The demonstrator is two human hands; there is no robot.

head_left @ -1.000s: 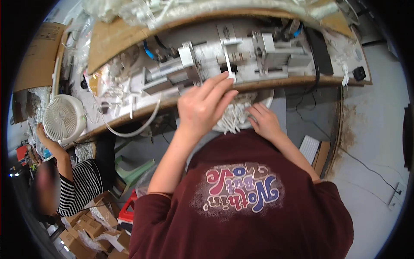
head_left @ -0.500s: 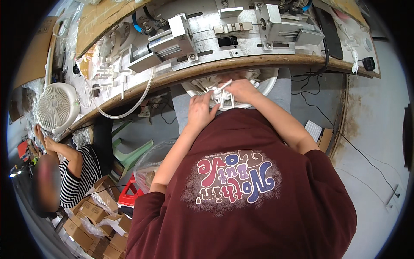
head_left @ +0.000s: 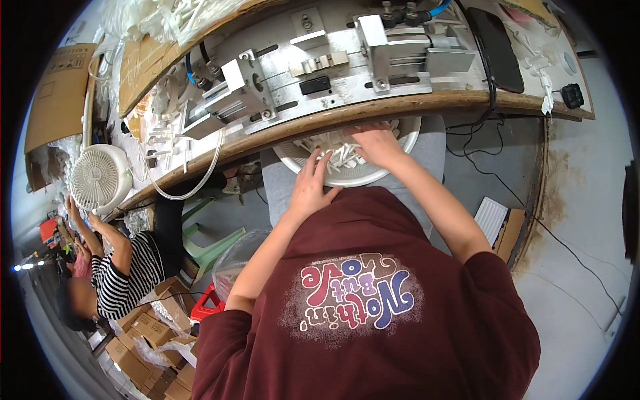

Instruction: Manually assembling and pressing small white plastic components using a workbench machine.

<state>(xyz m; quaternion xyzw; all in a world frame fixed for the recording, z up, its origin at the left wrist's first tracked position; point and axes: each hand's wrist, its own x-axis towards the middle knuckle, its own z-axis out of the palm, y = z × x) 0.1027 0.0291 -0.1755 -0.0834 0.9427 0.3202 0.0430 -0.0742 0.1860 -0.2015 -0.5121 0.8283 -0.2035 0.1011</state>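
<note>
Resting left hand (head_left: 309, 189) over rim of basket (head_left: 363, 181), with grip loosely spread, seemingly empty; with right hand (head_left: 379, 146) among white parts (head_left: 343, 155), cannot tell its hidden grip.

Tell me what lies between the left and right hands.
In the head view, white pieces in the white basket lie between the left hand and the right hand.

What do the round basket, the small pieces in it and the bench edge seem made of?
Round basket: probably plastic, judging by its smooth, moulded-looking white rim. Small pieces: likely plastic, rather matte, evenly white; coated metal is possible. Bench edge: apparently wood, its worn finish patchy brown.
</note>
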